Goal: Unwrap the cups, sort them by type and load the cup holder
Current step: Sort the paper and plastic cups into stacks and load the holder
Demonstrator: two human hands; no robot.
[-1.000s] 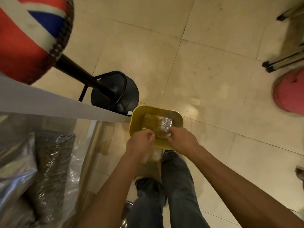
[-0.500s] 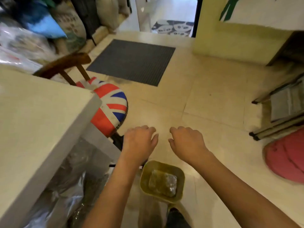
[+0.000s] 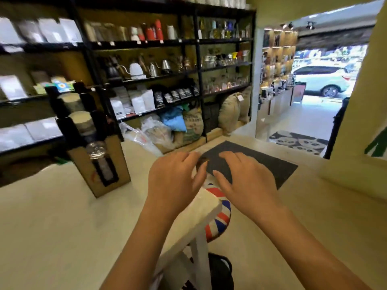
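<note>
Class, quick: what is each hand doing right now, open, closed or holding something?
Left hand: open, fingers loosely curled, holding nothing.
Right hand: open, holding nothing.

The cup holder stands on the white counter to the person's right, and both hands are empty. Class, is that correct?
Not quite. The head view shows the cup holder on the white counter to the person's left, not right. The left hand and right hand are indeed empty.

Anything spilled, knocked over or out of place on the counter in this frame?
Nothing stands out. The cup holder stands upright on the white counter with stacks in its slots, no spill shows, and the left hand and right hand hover empty. Motion blur hides fine detail.
</note>
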